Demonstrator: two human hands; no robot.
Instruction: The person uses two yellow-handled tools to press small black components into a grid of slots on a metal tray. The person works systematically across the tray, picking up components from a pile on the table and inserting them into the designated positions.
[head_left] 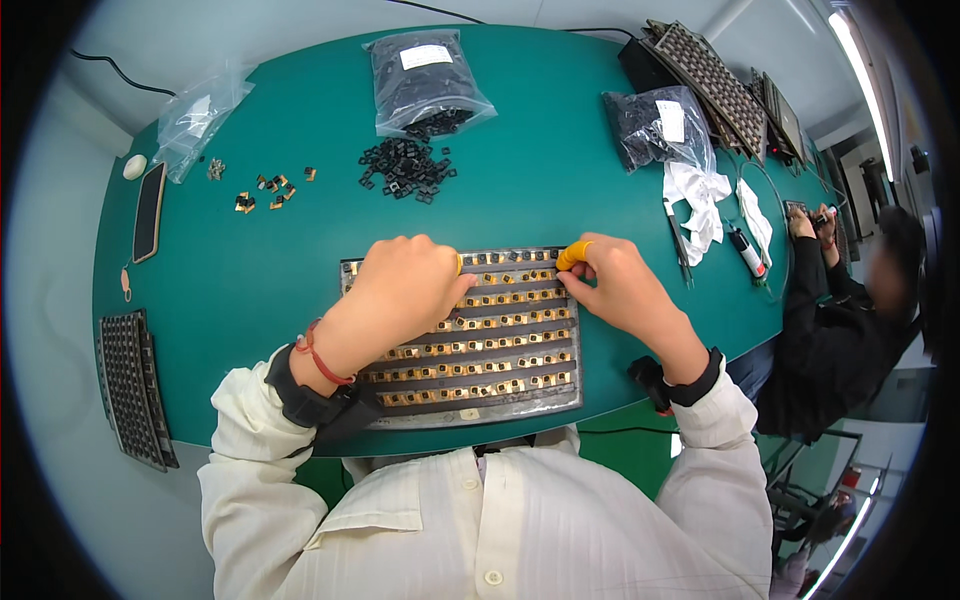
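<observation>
A flat grey tray (pixel 525 406) lies in front of me at the table's near edge. Its rows hold many small gold-coloured parts with black pieces on them. My left hand (pixel 405 285) is over the tray's upper left part, fingers curled and mostly hidden under the knuckles; a bit of yellow finger cover shows. At the tray's far right corner is my right hand (pixel 615 282), with yellow covering on a finger. Its thumb and finger are bent together by the end of the top rows. Whatever either hand pinches is too small or hidden to make out.
Loose black pieces (pixel 408 170) lie beyond the tray, before a clear bag (pixel 425 85) of them. Gold parts (pixel 270 190) and a phone (pixel 149 212) sit left. Stacked trays (pixel 135 385) stand far left, others (pixel 710 85) back right. A co-worker (pixel 840 300) sits right.
</observation>
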